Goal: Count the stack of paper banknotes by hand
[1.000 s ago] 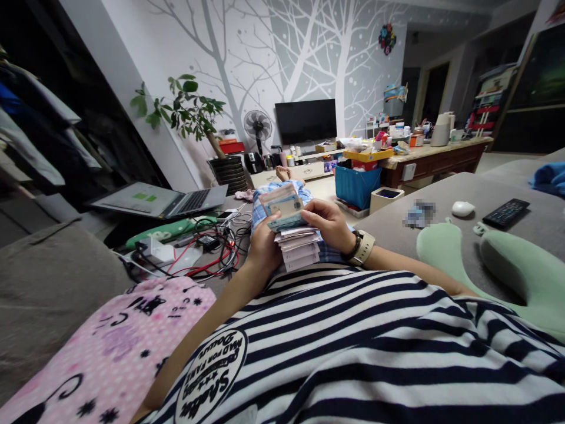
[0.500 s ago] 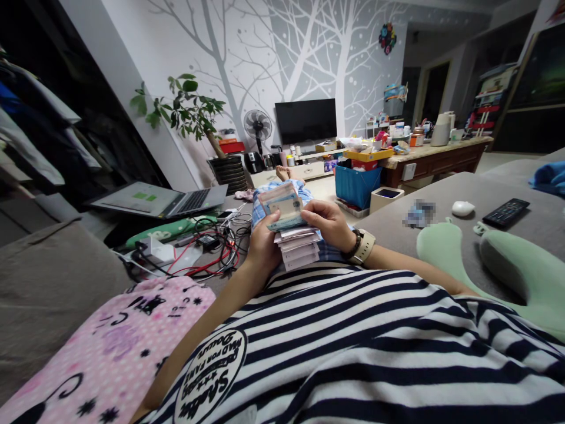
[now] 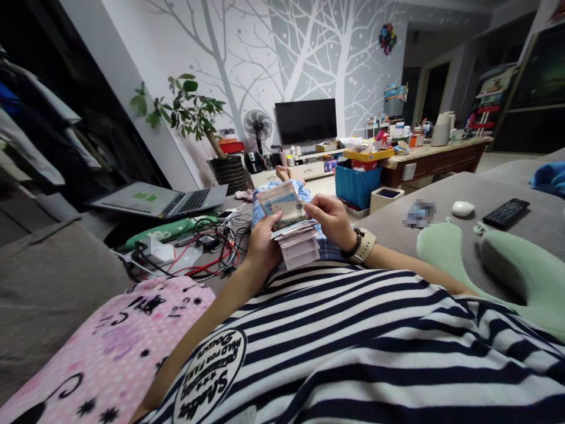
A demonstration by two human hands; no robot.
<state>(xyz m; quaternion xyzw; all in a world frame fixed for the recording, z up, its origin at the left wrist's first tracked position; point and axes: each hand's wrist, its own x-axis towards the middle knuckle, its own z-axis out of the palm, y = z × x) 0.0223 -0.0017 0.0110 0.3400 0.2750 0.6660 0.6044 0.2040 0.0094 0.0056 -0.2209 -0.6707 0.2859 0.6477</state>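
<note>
Left hand (image 3: 263,238) clasps a stack of banknotes (image 3: 296,244) over the lap (long axis running left to right), while right hand (image 3: 332,219), nearer the stack's right end, pinches the top note (image 3: 285,211) in its fingers (image 3: 314,207).

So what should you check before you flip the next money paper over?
1. Left hand grips the stack of banknotes: ok.
2. Right hand fingers pinch the stack's right side: ok.
3. Top notes lifted clear of the pile: ok.
4. Only one note lifted: not ok, several stand up together.
5. Stack's lower end rests near the striped shirt; touching: cannot tell.
6. Cables lie apart from the hands: ok.
</note>
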